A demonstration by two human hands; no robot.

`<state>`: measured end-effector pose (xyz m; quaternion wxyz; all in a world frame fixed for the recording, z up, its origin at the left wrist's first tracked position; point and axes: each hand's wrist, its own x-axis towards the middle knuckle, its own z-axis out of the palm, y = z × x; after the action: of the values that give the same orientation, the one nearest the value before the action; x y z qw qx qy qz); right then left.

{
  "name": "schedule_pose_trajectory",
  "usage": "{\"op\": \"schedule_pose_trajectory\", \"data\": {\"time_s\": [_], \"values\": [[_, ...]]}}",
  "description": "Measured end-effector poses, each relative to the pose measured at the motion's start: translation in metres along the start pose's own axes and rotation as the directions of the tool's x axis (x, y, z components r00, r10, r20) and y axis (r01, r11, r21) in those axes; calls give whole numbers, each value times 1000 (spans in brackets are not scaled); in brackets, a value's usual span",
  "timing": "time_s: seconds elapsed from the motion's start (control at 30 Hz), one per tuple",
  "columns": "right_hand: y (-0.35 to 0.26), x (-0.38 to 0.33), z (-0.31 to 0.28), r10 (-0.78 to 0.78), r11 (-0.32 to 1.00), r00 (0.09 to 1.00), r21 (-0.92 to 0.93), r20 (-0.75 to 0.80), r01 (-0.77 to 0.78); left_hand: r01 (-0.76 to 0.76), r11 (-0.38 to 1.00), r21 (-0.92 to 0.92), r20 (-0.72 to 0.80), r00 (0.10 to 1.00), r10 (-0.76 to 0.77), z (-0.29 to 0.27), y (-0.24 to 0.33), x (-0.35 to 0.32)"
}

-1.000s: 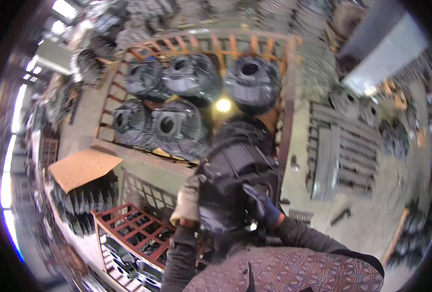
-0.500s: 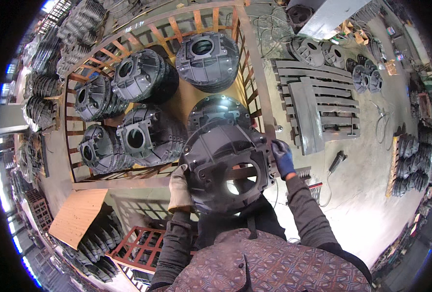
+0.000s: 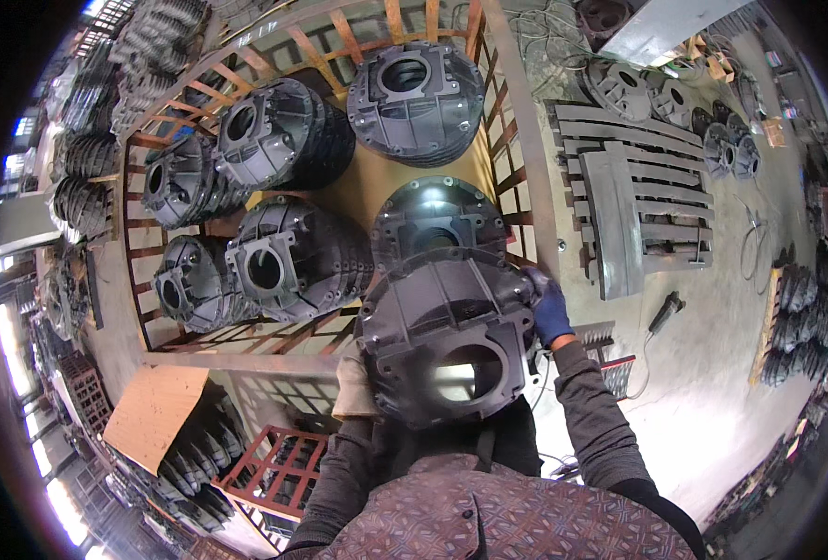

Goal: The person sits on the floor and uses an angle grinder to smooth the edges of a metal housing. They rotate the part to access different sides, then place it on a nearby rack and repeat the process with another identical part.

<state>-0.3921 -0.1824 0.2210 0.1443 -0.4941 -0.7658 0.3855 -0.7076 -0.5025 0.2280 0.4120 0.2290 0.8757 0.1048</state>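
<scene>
Closest, I see the dark grey cast-metal bell housing (image 3: 447,345) held at my chest, hiding most of my beige-gloved left hand (image 3: 353,383), clamped on its lower-left edge. My blue-gloved right hand (image 3: 550,313) grips its upper-right rim. Beyond, similar castings fill the orange steel crate (image 3: 517,140).

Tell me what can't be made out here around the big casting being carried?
- Left hand, head view: mostly hidden behind the casting; its fingers don't show.
- Right hand: fingers curl behind the casting's rim.
- Crate floor beneath the casting: covered by it.
- Small parts at the top right: too small and bent by the lens.
</scene>
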Motion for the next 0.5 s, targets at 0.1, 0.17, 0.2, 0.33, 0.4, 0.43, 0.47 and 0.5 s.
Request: {"op": "schedule_pose_trajectory", "data": {"time_s": [0.1,0.17,0.2,0.33,0.4,0.43,0.47,0.5], "values": [[8,0,14,252,909,967,350,-31,-226,263,584,-768,161,962,-221,3,0,16],[6,-1,18,311,797,950,547,-10,-255,416,326,-849,305,889,-341,-6,11,29],[2,1,19,400,761,916,565,-19,-320,371,459,-807,244,918,-314,-17,17,33],[-23,20,23,372,665,928,690,24,-285,515,719,-467,319,856,-407,-89,47,85],[-30,50,33,353,705,935,653,16,-277,290,740,-607,200,957,-211,-115,58,98],[-30,70,38,287,839,957,495,-47,-227,309,624,-718,245,951,-188,-125,60,108],[-27,90,43,113,944,989,322,-98,-76,302,448,-841,297,951,-84,-129,62,117],[-24,116,54,33,963,993,269,-116,-1,275,214,-937,299,950,87,-133,61,129]]}}
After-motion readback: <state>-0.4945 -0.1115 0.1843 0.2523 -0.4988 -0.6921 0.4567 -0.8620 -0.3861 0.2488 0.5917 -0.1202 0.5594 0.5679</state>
